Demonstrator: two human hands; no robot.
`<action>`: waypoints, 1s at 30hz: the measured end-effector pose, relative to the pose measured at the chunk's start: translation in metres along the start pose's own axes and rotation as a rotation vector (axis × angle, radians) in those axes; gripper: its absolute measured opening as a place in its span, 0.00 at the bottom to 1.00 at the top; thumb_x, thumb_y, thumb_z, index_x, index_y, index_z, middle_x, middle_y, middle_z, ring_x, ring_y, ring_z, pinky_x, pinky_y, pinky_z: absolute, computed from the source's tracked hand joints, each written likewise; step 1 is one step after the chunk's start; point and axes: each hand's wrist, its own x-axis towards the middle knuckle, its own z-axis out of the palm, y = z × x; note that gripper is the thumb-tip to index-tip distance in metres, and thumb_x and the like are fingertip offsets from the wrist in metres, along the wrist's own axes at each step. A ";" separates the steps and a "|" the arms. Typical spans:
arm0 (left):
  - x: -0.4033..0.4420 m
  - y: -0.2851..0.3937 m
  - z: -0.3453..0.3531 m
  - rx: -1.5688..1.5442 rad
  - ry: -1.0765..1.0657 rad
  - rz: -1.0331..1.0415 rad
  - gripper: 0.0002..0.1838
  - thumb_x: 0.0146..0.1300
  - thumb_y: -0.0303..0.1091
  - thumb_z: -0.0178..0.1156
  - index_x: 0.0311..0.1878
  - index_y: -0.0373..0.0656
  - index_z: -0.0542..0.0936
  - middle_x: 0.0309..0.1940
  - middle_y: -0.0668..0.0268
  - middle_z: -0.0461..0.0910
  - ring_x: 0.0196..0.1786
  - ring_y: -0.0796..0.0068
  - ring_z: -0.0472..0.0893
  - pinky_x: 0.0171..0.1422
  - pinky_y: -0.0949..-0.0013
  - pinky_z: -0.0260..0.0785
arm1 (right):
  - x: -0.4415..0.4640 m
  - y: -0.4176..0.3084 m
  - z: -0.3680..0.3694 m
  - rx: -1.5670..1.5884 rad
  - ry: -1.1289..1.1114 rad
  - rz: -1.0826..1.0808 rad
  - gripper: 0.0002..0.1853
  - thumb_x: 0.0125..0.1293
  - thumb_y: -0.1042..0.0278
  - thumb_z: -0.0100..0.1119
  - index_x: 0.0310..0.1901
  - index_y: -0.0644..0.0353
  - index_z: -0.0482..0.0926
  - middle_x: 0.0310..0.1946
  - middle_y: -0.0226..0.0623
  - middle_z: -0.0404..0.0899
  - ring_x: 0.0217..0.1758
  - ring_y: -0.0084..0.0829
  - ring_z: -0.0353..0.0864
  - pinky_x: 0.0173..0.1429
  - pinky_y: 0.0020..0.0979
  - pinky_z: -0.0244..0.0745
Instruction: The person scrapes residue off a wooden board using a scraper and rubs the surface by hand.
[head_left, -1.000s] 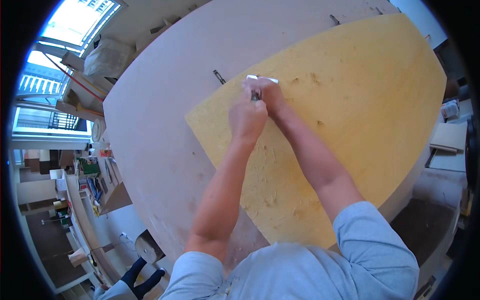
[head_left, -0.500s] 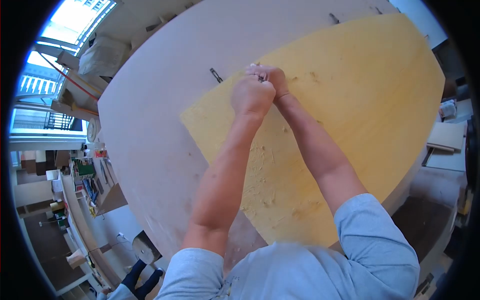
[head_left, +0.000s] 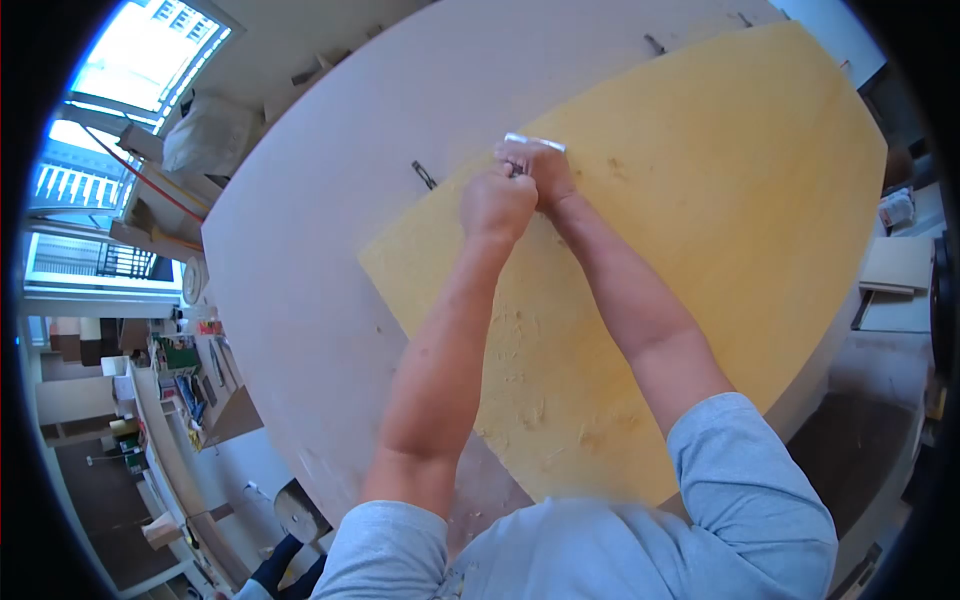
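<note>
A large yellow panel point(head_left: 720, 200) lies on a pale table, with shavings or crumbs scattered over its near left part. Close to the panel's upper left edge, my left hand point(head_left: 497, 205) is closed around the dark handle of a tool. My right hand point(head_left: 545, 172) is closed on the same tool, just ahead and to the right, touching my left hand. The tool's flat whitish blade point(head_left: 537, 142) shows beyond my fingers; most of the tool is hidden. A metal clip point(head_left: 424, 175) sits beside the panel's edge, left of my hands.
The pale table point(head_left: 300, 260) surrounds the panel. Two more metal clips lie at the far edge. At the left are windows, a hose and a workbench point(head_left: 230, 410) with tools. A person's dark-clad legs point(head_left: 283, 568) show at lower left. Boards point(head_left: 895, 268) stand at the right.
Both hands with the tool moved forward, then slightly back; the blade shows again beyond the fingers. The view has shifted slightly. Less of the other person is in view.
</note>
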 end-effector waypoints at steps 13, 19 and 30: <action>-0.267 -0.029 -0.093 -0.147 -0.193 -0.210 0.28 0.71 0.40 0.60 0.70 0.35 0.76 0.45 0.37 0.84 0.47 0.43 0.86 0.51 0.52 0.78 | -0.198 -0.154 0.003 0.088 -0.091 -0.027 0.12 0.64 0.67 0.62 0.46 0.61 0.86 0.51 0.45 0.89 0.57 0.45 0.88 0.66 0.48 0.79; -0.061 -0.013 -0.006 0.111 -0.036 -0.020 0.20 0.68 0.45 0.55 0.54 0.45 0.86 0.42 0.42 0.85 0.46 0.38 0.84 0.52 0.47 0.76 | -0.044 -0.026 0.009 0.155 0.149 -0.229 0.05 0.59 0.64 0.63 0.30 0.55 0.79 0.30 0.41 0.80 0.37 0.50 0.82 0.40 0.44 0.77; -0.174 -0.021 -0.030 -0.060 -0.133 0.070 0.25 0.67 0.41 0.60 0.63 0.37 0.82 0.40 0.42 0.86 0.41 0.40 0.86 0.48 0.47 0.78 | -0.158 -0.088 -0.013 -0.004 0.084 -0.028 0.10 0.63 0.67 0.65 0.44 0.58 0.88 0.48 0.40 0.90 0.54 0.44 0.89 0.61 0.43 0.81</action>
